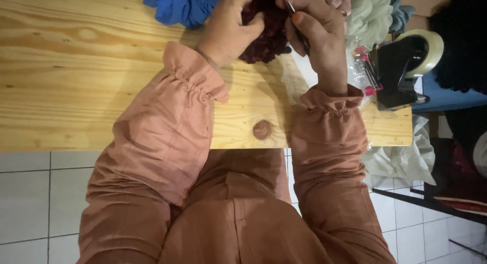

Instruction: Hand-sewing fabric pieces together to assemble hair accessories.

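Fabric [264, 36], dark maroon, soft and light, lay bunched on the wooden table [101, 71]; your left hand [228, 33] gripped its edge, your right hand [317, 38] pinched a thin metal tool [291, 8].

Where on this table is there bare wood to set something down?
The table is bare left of the left hand and below the blue cloth. A smaller bare strip lies between the sleeves. Crowded at right: dark red fabric, right hand, plastic bag, tape dispenser.
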